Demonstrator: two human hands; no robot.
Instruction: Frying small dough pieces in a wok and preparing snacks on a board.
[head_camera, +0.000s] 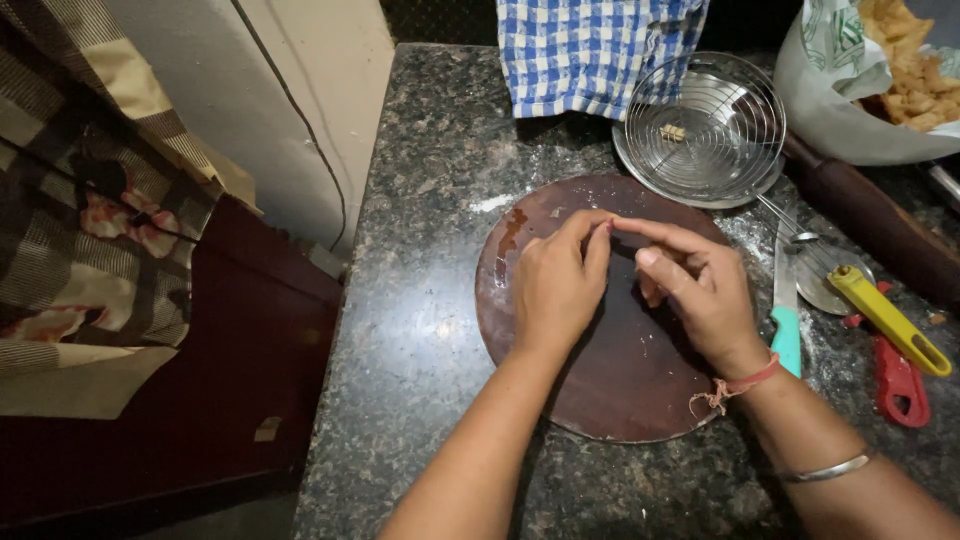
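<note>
A round dark brown wooden board (610, 390) lies on the speckled granite counter (430, 300). Both my hands are over it. My left hand (555, 285) has its fingers curled, the fingertips meeting those of my right hand (695, 290) near the board's far edge. The fingertips pinch together at one spot; whatever is between them is too small or hidden to tell. A red thread and a metal bangle circle my right wrist.
A wire skimmer (705, 130) rests on a steel plate beyond the board. A blue checked cloth (590, 50) hangs behind. Right of the board lie a teal-handled knife (786, 320), a yellow-handled tool (885, 315), a red tool (900, 385), a dark rolling pin (870, 220) and a bag of fried snacks (900, 70).
</note>
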